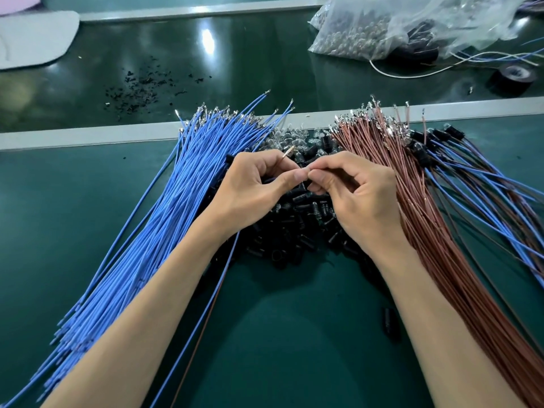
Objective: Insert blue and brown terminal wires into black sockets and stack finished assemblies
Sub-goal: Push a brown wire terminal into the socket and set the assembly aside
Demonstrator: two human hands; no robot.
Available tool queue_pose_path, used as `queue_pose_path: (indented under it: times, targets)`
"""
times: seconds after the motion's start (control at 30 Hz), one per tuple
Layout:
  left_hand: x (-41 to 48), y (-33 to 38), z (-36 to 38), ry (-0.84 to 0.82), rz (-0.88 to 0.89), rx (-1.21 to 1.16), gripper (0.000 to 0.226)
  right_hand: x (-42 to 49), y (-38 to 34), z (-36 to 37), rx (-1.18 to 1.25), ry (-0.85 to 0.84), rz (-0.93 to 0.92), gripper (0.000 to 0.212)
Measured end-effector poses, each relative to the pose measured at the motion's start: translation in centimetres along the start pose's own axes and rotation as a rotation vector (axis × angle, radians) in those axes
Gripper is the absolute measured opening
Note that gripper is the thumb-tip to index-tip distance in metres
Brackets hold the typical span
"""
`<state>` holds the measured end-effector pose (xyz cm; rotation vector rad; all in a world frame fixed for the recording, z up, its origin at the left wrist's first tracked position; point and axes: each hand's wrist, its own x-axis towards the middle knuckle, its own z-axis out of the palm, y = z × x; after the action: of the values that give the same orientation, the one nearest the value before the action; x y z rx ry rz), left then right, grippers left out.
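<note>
Over socket pile [294, 231]: my L hand [256, 184] pinches wire [281, 161], terminal [290, 150] angled toward pile's far side. R hand [353, 195] curled, touching L hand; its hold unseen.

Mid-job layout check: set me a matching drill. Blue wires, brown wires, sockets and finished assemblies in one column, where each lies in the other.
Things
1. blue wires
2. brown wires
3. sockets
4. assemblies

Places
A. far right, beyond the other bundles
B. heaped in the middle, between the two loose bundles
C. fanned out left of the left hand
D. fanned out just right of the right hand

Pairs: 1-C, 2-D, 3-B, 4-A
</note>
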<state>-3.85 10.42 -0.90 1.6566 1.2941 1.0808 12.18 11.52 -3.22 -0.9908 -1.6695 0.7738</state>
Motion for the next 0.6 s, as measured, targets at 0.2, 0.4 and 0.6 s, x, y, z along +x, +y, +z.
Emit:
queue_pose_path:
  times: [0.2, 0.4, 0.6]
  targets:
    - [0.09, -0.16, -0.15, 0.030, -0.027, -0.010, 0.010, 0.11, 0.05, 0.23, 0.031, -0.005, 0.018, 0.014]
    - [0.02, -0.03, -0.14, 0.034, -0.026, 0.004, 0.009, 0.20, 0.04, 0.11, 0.067, 0.029, 0.052, 0.020]
    - [-0.01, -0.08, 0.15, 0.078, -0.009, -0.039, 0.012, 0.05, -0.28, 0.25, 0.082, 0.074, 0.058, 0.018]
